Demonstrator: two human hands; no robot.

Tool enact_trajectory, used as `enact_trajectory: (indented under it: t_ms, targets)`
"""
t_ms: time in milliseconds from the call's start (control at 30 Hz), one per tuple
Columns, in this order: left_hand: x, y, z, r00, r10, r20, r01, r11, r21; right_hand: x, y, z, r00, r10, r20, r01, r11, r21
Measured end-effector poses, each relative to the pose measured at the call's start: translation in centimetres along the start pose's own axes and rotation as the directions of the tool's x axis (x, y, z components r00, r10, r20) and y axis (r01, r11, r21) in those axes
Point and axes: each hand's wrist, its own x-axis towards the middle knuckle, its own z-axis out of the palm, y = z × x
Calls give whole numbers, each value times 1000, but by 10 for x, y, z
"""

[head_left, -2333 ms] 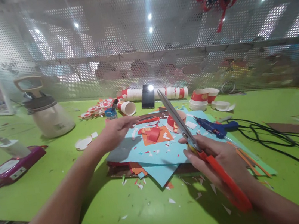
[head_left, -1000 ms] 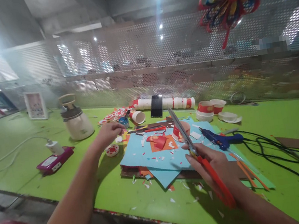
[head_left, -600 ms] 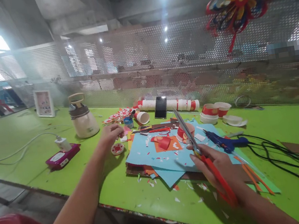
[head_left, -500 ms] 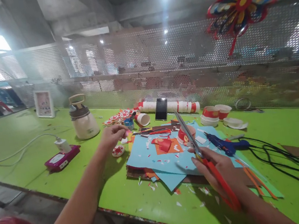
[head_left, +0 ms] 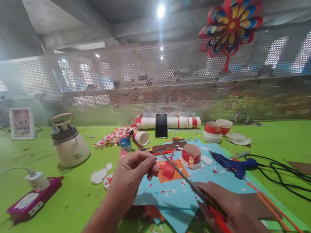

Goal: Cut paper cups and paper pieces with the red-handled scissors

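Observation:
My left hand [head_left: 133, 175] hovers over the left part of the paper pile, thumb and fingers pinched together; what they hold, if anything, is hidden. In my right hand [head_left: 235, 208] is a pair of scissors [head_left: 184, 175] with red-orange handles, its blades nearly together. Their tip points up and left, close to my left fingertips. Beneath lie light blue paper sheets [head_left: 168, 195] sprinkled with small scraps. Red paper pieces [head_left: 167, 169] rest on an orange sheet [head_left: 183, 172]. A cut-down red and white paper cup [head_left: 191, 157] stands just beyond the blades.
On the right lies a blue glue gun [head_left: 237, 166] with a looped black cord [head_left: 290, 182]. Behind the sheets are a paste jar [head_left: 125, 145], a phone [head_left: 161, 126] and a roll of joined cups [head_left: 184, 121]. A purple power strip [head_left: 33, 201] and a jug [head_left: 72, 147] stand left.
My left hand has moved right, over the papers toward the scissors. The scissors have tilted lower and leftward. A white disc left of my arm has come into view, and the camera view has shifted.

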Motion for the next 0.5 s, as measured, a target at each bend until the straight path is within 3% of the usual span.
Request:
enact_trajectory:
  t_ms: [133,300,400,500]
  targets:
    - [-3,-5,-4,999,-43,17,42,999,17,1,-9,-5,988,65,137,-74,995,62]
    - [-5,-4,-6,998,-53,22,53,998,14,-1,-11,-7,966,128,224,-131,991,0]
    - [-7,-3,-7,998,-62,27,61,998,27,-2,-8,-6,969,102,224,-98,995,-26]
    - [-8,-4,-8,996,-75,43,73,997,31,-3,-3,-4,984,-5,180,9,1000,-24]
